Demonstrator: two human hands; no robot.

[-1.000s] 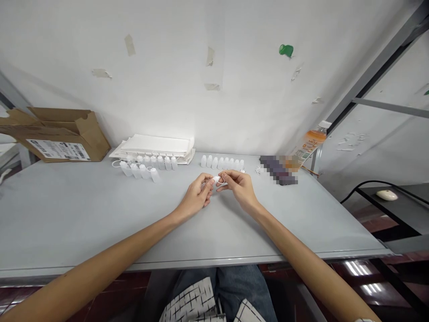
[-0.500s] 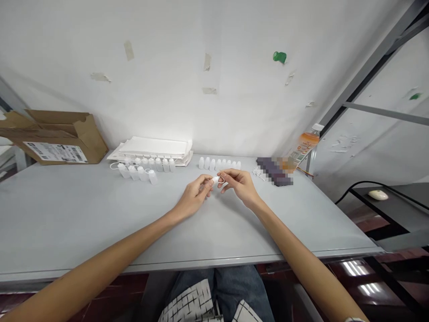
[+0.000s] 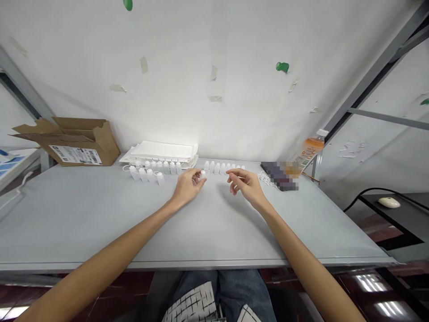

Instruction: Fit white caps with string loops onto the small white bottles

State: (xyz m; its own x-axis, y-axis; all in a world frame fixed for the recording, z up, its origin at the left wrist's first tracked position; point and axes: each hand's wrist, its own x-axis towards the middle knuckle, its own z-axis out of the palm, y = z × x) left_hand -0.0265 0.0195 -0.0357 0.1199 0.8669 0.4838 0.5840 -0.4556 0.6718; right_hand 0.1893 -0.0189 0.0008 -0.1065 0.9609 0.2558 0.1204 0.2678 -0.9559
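Nearest are the person's blue jeans [image 3: 239, 290] and a white, dark-checked cloth [image 3: 194, 304] at the lap, below the front edge of the grey table [image 3: 214, 237]. Both bare forearms reach in over that edge. Above the table's middle, the left hand [image 3: 187, 188] pinches a small white bottle [image 3: 203, 174] between thumb and fingers; its lower part is hard to make out. The right hand [image 3: 248, 185] is well apart from it, fingers loosely curled and parted, in front of a row of small white bottles [image 3: 217, 168] that it partly hides. Left of the left hand stands a cluster of similar bottles [image 3: 143, 174], several with thin strap loops on top. Right of the right hand, a heap of thin white pieces [image 3: 266, 179] lies beside a dark, pixelated object [image 3: 279, 176]. On the far right, a pale mouse [image 3: 389, 202] rests on a separate dark surface. Farther back are a stack of white sheets [image 3: 164, 150], an open cardboard box [image 3: 78, 145] and a tilted orange drink bottle [image 3: 311, 148], and behind them rises a white wall [image 3: 248, 116] with tape scraps.
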